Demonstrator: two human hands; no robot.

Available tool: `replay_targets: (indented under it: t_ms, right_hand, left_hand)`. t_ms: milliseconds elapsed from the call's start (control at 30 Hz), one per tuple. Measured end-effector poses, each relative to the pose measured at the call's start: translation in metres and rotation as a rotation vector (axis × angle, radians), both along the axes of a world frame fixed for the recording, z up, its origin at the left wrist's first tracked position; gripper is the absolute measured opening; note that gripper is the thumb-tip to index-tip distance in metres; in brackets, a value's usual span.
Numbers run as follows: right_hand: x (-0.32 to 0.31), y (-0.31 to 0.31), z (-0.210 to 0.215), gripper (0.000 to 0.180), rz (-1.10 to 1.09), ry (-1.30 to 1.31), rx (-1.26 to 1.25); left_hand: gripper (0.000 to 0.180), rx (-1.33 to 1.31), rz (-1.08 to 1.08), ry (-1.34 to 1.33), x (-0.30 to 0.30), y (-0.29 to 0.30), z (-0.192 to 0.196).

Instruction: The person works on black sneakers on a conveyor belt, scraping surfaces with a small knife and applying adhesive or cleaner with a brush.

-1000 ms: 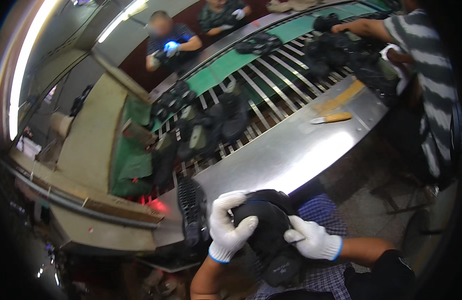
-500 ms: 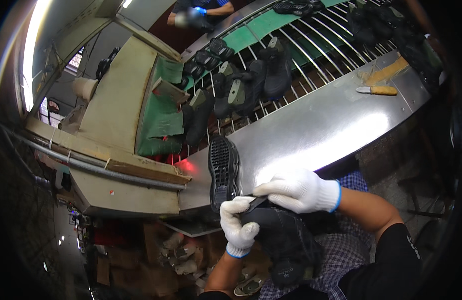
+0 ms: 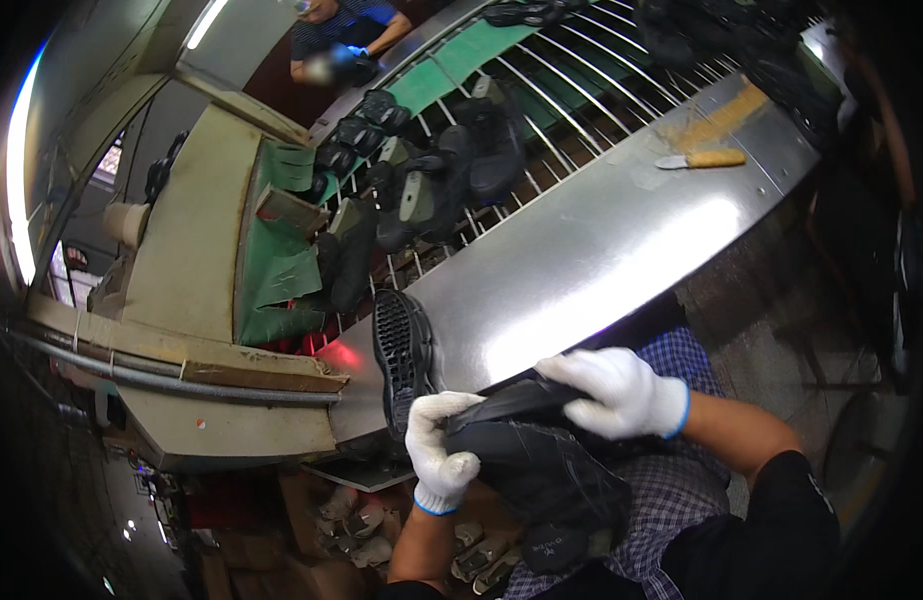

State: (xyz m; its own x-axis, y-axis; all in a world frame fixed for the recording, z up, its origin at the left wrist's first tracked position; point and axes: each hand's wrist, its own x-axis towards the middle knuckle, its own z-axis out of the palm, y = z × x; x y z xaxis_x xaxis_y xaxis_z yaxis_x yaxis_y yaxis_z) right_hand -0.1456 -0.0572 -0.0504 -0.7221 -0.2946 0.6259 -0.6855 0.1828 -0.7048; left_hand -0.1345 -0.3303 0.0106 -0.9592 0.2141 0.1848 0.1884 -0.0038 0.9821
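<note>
The left hand [image 3: 440,452], in a white knitted glove with a blue cuff, was closed around the near left edge of a black leather shoe upper [image 3: 547,475] held over the person's lap, just near of the shiny curved metal desk [image 3: 602,240]; the right hand [image 3: 614,392], gloved the same way, lay with fingers curled over the shoe's far upper edge, pressing a flat dark flap against it; both hands gripped the shoe, touching it from opposite sides. The shoe's long axis ran from far left to near right, its rounded end pointing near right toward the person's body, resting above a blue checked cloth [image 3: 672,500] on the lap.

Just left of the left hand a black rubber shoe sole with a ribbed tread [image 3: 402,355] stood on its edge at the desk's near left end, tread facing the camera, long axis running near to far; beyond it several black shoes [image 3: 432,185] sat on a rack of pale metal rods over a green belt [image 3: 452,65]; a knife with a yellowish handle [image 3: 704,159] lay on the desk far to the right, well apart from the hands; at the far side another person's blue-gloved hands [image 3: 350,62] worked at the rack.
</note>
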Motion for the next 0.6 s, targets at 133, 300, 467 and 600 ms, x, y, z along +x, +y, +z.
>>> replay_targets:
  t_ms: [133,300,467,600]
  right_hand:
    - [0.026,0.007,0.013,0.065,0.074,-0.127,0.018]
    - [0.030,0.021,0.010,0.080,0.113,-0.223,0.112]
    - [0.037,0.013,0.010,0.080,0.075,-0.199,0.057]
    - [0.046,0.009,0.012,0.081,0.052,-0.113,0.051]
  left_hand:
    - [0.087,0.012,0.011,0.001,-0.005,0.007,0.002]
    - [0.088,-0.036,0.053,-0.045,-0.004,0.008,-0.004]
    - [0.091,-0.004,0.086,-0.023,0.002,0.005,-0.007]
    - [0.093,-0.047,0.111,-0.011,0.000,0.000,-0.008]
